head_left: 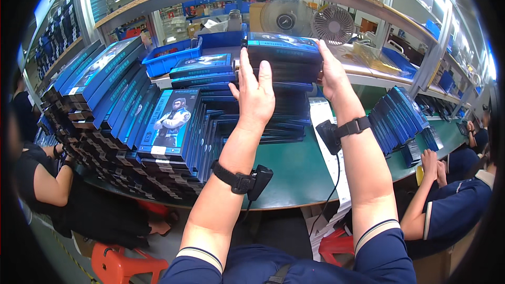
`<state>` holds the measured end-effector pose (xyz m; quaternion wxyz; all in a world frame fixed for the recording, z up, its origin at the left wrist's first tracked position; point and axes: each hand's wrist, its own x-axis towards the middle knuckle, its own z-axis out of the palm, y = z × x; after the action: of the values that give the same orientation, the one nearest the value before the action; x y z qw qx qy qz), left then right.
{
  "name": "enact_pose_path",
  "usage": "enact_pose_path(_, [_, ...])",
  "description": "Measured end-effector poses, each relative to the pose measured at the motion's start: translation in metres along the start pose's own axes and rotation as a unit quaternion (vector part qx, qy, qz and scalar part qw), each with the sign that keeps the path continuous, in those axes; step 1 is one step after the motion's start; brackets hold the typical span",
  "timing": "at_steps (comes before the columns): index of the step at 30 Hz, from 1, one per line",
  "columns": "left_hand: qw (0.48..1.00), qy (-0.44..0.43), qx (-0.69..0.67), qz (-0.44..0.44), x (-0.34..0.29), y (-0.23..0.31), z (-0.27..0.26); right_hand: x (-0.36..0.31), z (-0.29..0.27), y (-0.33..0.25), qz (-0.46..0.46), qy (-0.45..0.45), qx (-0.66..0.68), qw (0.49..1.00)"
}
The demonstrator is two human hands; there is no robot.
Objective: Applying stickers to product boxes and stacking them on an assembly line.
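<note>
A tall stack of dark blue boxes (284, 52) stands at the far side of the table, with a printed picture on the top box. At the stack's left end is my left hand (255, 92), its fingers stretched upward and the thumb apart. My right hand (332, 71) lies flat along the right end, fingers straight and pointing away from me. The stack stands between the two palms; how firmly they touch it I cannot tell. Left of my left forearm, a box with an ape figure in a white jacket (171, 121) tops leaning rows of similar boxes.
High box piles (100, 79) fill the left side. Behind stand a blue bin (173, 58) and two fans (332, 25). A white paper strip (329, 142) crosses the green table (284, 179). More boxes (397, 118) lean at right. People sit on both sides; a red stool (123, 263) is below.
</note>
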<state>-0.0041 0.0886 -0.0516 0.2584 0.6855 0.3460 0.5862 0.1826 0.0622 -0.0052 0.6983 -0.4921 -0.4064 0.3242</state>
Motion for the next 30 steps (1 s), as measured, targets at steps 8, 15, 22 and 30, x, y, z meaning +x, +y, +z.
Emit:
enact_pose_path(8, [0.982,0.042,0.011,0.181,-0.024,0.025,0.007,-0.016,-0.007,0.008,-0.13,-0.013,0.215,0.968])
enact_pose_path(15, [0.969,-0.136,-0.055,0.199,-0.148,0.011,-0.033,-0.157,-0.035,0.034,-0.126,0.014,0.21,0.969])
enact_pose_path(22, [0.978,-0.186,-0.093,-0.01,-0.239,-0.055,-0.074,-0.229,-0.022,0.125,0.013,0.046,0.078,0.996])
enact_pose_path(30, [0.965,-0.228,-0.077,-0.107,-0.254,-0.089,-0.083,-0.241,-0.036,0.176,0.035,0.002,0.023,0.999])
